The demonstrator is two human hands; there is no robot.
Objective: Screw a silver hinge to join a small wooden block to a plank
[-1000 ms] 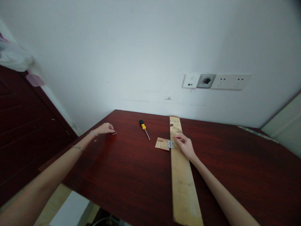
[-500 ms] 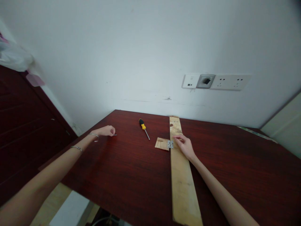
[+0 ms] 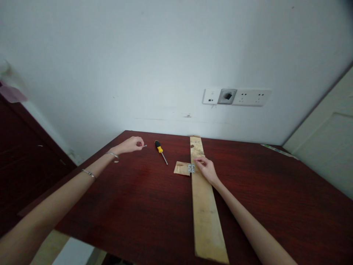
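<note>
Firmly grip the small metal piece (image 3: 145, 146) pinched in the left hand (image 3: 131, 144), well left of the hinge (image 3: 191, 168); steady the long board (image 3: 206, 215) with the right hand (image 3: 209, 172), right of the hinge, fingers bent, hold unclear.

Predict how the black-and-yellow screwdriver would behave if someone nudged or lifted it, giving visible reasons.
The screwdriver may roll or swivel if nudged, since it lies loose on a smooth-looking table. It should stay stiff when lifted, given its straight metal shaft. The thicker handle probably makes that end easier to grip.
</note>
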